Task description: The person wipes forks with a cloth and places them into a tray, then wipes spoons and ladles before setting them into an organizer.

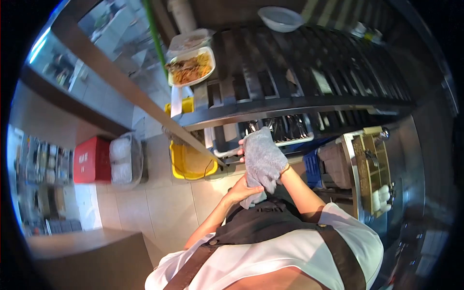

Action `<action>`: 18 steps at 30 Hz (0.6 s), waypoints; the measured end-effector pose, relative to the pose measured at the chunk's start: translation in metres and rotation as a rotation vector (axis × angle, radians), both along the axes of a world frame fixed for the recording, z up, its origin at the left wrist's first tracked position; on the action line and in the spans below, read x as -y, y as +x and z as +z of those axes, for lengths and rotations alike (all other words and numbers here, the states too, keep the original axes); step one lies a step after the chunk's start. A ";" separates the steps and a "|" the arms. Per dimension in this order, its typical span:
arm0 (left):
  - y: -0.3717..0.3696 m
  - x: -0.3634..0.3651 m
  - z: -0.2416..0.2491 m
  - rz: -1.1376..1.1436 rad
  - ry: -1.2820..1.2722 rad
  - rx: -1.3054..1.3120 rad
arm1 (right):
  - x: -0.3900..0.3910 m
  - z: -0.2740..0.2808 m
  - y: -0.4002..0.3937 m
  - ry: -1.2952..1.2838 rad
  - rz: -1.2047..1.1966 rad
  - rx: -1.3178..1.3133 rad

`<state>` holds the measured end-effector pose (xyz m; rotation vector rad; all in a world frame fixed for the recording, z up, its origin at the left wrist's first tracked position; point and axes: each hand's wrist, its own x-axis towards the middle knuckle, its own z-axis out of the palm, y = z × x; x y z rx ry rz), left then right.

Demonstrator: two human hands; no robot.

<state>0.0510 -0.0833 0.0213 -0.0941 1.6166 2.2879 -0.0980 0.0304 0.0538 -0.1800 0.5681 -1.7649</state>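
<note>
A grey towel (263, 157) hangs bunched in front of my apron, between both hands. My left hand (244, 192) is closed around its lower end, with the thumb lying across the fabric. Most of my right hand (240, 150) is covered by the towel; only some fingertips show past its left edge, and the wrist comes out at the lower right. Whether anything else is wrapped inside the towel is hidden. Just beyond the towel, a white-rimmed tray (295, 140) holds dark, shiny utensils that I cannot make out clearly.
A slatted metal shelf (290, 107) carries a food container (191, 67) and a white bowl (280, 19). Below left stand a yellow bin (193, 166), a red box (92, 159) and a clear tub (126, 159). At right are a compartmented wooden box (372, 166) and a blue crate (313, 169).
</note>
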 end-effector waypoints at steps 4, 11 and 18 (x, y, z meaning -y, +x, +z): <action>-0.006 0.005 0.049 -0.110 -0.102 -0.107 | -0.052 -0.024 0.012 0.080 -0.422 -0.029; -0.053 0.026 0.197 0.308 -0.244 -0.666 | -0.144 -0.004 0.078 0.699 -0.529 -0.439; -0.220 0.046 0.249 0.439 -0.873 -0.753 | -0.237 0.008 0.049 0.555 -0.889 -0.439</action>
